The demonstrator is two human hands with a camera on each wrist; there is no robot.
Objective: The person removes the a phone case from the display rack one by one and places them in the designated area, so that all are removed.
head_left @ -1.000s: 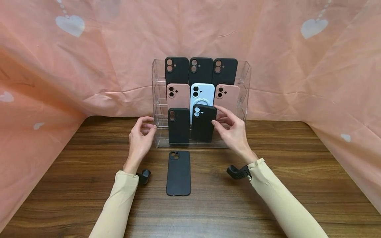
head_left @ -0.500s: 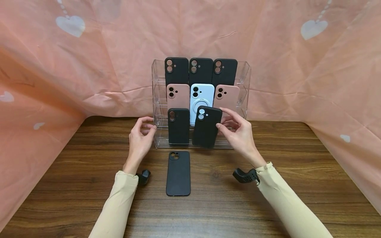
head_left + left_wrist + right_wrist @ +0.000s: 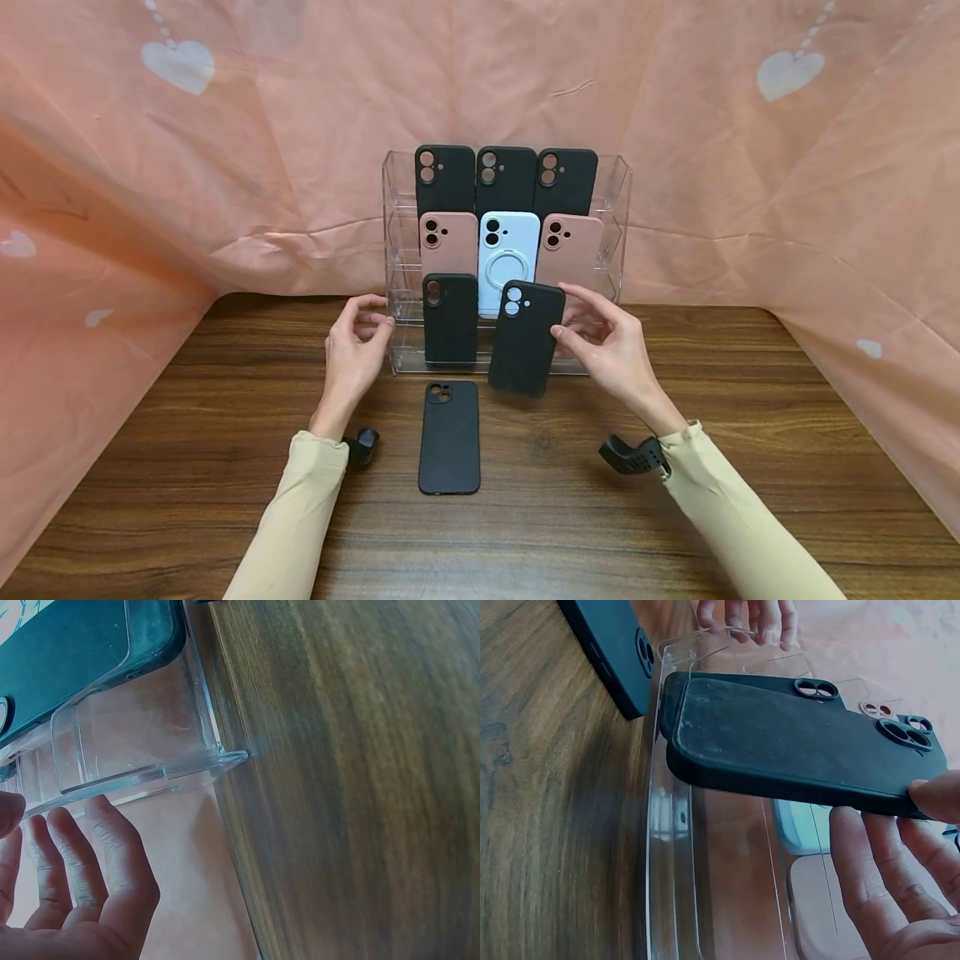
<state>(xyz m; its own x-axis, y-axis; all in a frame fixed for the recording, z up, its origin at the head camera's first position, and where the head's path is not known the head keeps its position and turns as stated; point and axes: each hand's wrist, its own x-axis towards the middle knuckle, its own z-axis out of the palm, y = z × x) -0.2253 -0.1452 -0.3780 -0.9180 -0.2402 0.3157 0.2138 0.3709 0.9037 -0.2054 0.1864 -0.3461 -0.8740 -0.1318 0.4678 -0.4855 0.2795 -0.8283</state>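
My right hand (image 3: 611,342) pinches a black phone case (image 3: 527,337) by its right edge, thumb on the near side. The case tilts in front of the clear acrylic display stand (image 3: 397,250), its lower end reaching past the front lip. At the stand's left side panel, my left hand (image 3: 356,346) holds the edge between thumb and fingers; the left wrist view shows fingertips (image 3: 105,810) at the clear panel. Another black case (image 3: 450,321) stands in the front tier at left. One more black phone case (image 3: 448,437) lies flat on the table before the stand.
The middle tier holds a pink case (image 3: 450,242), a white case (image 3: 510,237) with a ring, and a second pink case (image 3: 573,242). Three black cases (image 3: 507,183) fill the top tier. Pink cloth (image 3: 315,125) hangs around the wooden table (image 3: 225,467).
My right hand has drawn the black phone case down, rightward and toward me, out from before the white case, tilting it. My left hand and the stand have not moved.
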